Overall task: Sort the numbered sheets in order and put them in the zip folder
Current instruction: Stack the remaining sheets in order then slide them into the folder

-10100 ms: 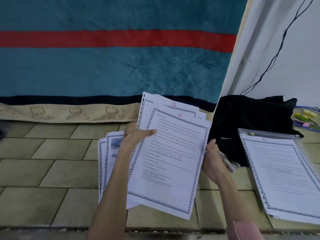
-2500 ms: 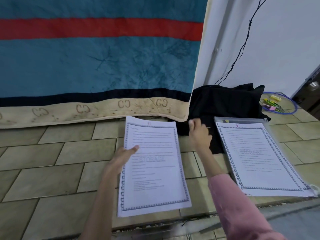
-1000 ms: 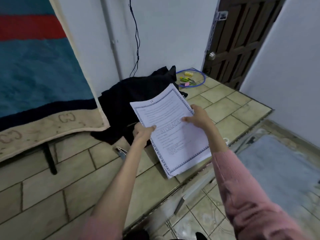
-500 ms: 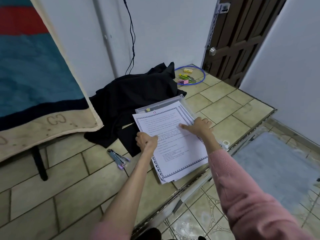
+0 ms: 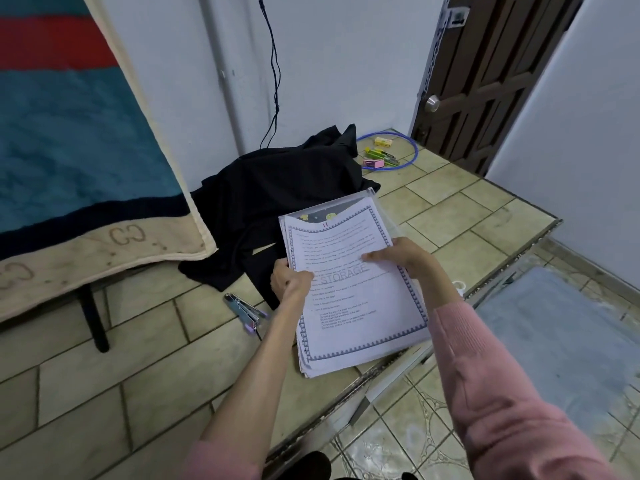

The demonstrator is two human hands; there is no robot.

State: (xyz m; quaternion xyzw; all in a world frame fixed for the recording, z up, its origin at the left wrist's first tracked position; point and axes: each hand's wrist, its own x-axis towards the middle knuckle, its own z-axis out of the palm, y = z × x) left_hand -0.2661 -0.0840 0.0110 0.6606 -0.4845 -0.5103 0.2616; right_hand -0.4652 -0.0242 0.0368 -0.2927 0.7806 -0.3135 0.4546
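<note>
Head view: left hand fingers grip the sheets at their left edge, right hand fingers lie flat on top; zip folder underneath, stapler just left.

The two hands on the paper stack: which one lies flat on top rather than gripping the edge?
The right hand: its fingers press flat on the top sheet. The left hand grips the stack's left edge.

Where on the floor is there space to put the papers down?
Bare tiles lie left of the stapler, between it and the blanket. More lie right of the zip folder, toward the door. It is crowded around the black cloth and the hoop with small things in the corner.
</note>
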